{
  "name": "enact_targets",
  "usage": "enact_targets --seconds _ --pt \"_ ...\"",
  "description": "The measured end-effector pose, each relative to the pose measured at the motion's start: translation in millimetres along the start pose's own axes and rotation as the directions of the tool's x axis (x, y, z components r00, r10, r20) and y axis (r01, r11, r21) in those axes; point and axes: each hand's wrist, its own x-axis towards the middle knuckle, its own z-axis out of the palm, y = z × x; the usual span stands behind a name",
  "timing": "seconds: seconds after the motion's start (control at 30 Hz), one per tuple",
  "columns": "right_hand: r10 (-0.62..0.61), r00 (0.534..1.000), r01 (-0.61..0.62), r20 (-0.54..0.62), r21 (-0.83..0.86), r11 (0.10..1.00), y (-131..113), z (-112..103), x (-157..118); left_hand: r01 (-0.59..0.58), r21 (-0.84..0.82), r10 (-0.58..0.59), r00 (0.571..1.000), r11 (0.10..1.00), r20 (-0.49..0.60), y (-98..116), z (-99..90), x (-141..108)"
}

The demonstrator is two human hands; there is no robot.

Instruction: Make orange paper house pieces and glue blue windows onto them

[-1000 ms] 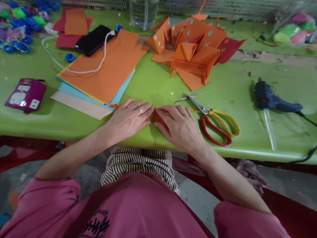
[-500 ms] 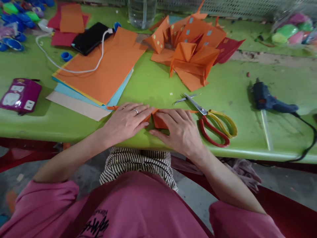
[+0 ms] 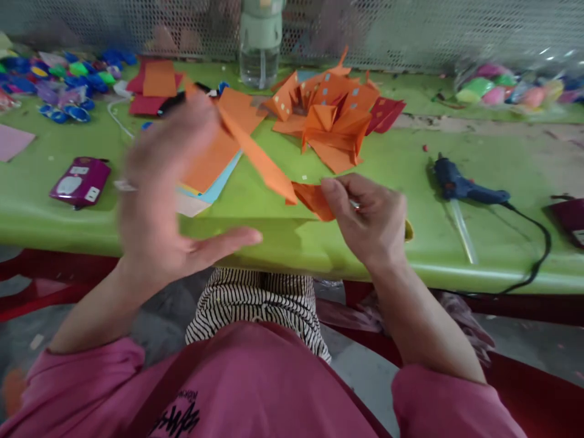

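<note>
A folded piece of orange paper [image 3: 269, 164] is held up over the table's front edge. My right hand [image 3: 371, 219] pinches its right end between thumb and bent fingers. The paper's long left arm slants up behind the fingertips of my left hand [image 3: 159, 188]. That hand is raised and smeared by motion, its thumb spread well away from the fingers, and I see nothing gripped in it. Behind my right hand lie the scissors, mostly hidden, with a bit of yellow handle [image 3: 409, 230] showing.
Orange paper sheets [image 3: 210, 152] lie left of centre. Folded orange paper shapes [image 3: 337, 121] with small stickers stand farther back. A water bottle [image 3: 260, 48] stands by the mesh. A glue gun [image 3: 469, 185] with its cord lies right, a purple packet [image 3: 81, 181] left.
Both hands were flat on the orange paper on the table. Now the paper is lifted, my left hand has risen left and opened, and my right has closed on the paper. The view has shifted.
</note>
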Motion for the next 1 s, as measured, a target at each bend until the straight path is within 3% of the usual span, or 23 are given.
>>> enact_targets --seconds 0.03,0.07,0.1,0.13,0.17,0.2,0.27,0.33,0.37,0.43,0.5,0.67,1.0 --pt "0.05 0.999 -0.049 -0.008 0.093 0.994 -1.6 -1.9 3.8 0.037 -0.077 -0.059 0.948 0.996 -0.313 1.6 -2.3 -0.8" --pt "0.086 0.996 -0.083 -0.01 0.179 0.98 -2.2 -2.6 6.6 0.106 -0.142 -0.155 0.903 0.984 -0.401 3.2 -1.1 -3.8" --pt "0.112 0.994 -0.107 -0.005 0.255 0.961 -2.2 -2.1 8.4 0.245 -0.251 -0.328 0.864 0.936 -0.381 4.4 3.5 -8.2" --pt "0.126 0.992 -0.122 0.007 0.317 0.941 -2.1 -0.5 9.2 0.362 -0.387 -0.466 0.857 0.848 -0.22 5.2 10.9 -13.0" --pt "0.131 0.991 -0.13 0.022 0.364 0.922 -2.3 1.6 9.2 0.405 -0.502 -0.503 0.861 0.764 -0.071 5.5 20.3 -17.4" --pt "0.126 0.991 -0.132 0.041 0.394 0.91 -3.2 3.9 8.3 0.456 -0.563 -0.479 0.87 0.689 0.119 5.4 30.8 -20.7" --pt "0.107 0.992 -0.126 0.069 0.405 0.906 -7.5 7.8 4.6 0.547 -0.554 -0.385 0.836 0.628 0.39 5.5 51.0 -22.9" --pt "0.084 0.993 -0.108 0.081 0.362 0.926 -13.7 9.4 -0.3 0.642 -0.609 -0.387 0.767 0.467 0.512 7.6 65.7 -20.1" --pt "0.069 0.994 -0.092 0.081 0.331 0.939 -16.8 9.4 -2.8 0.687 -0.647 -0.419 0.721 0.331 0.551 9.8 70.3 -17.7" --pt "0.036 0.996 -0.055 0.076 0.269 0.962 -21.6 8.6 -7.6 0.702 -0.707 -0.498 0.645 0.088 0.579 15.7 74.6 -13.0" --pt "-0.009 0.998 -0.007 0.068 0.224 0.975 -23.9 7.7 -11.6 0.672 -0.738 -0.556 0.59 -0.061 0.585 21.9 74.7 -9.8" --pt "-0.133 0.99 0.122 0.054 0.172 0.977 -23.8 9.5 -15.8 0.642 -0.744 -0.583 0.538 -0.184 0.609 28.5 73.6 -8.8" --pt "-0.239 0.969 0.235 0.054 0.076 0.969 -22.4 19.2 -11.0 0.688 -0.689 -0.536 0.501 -0.229 0.679 24.5 75.4 -12.8"
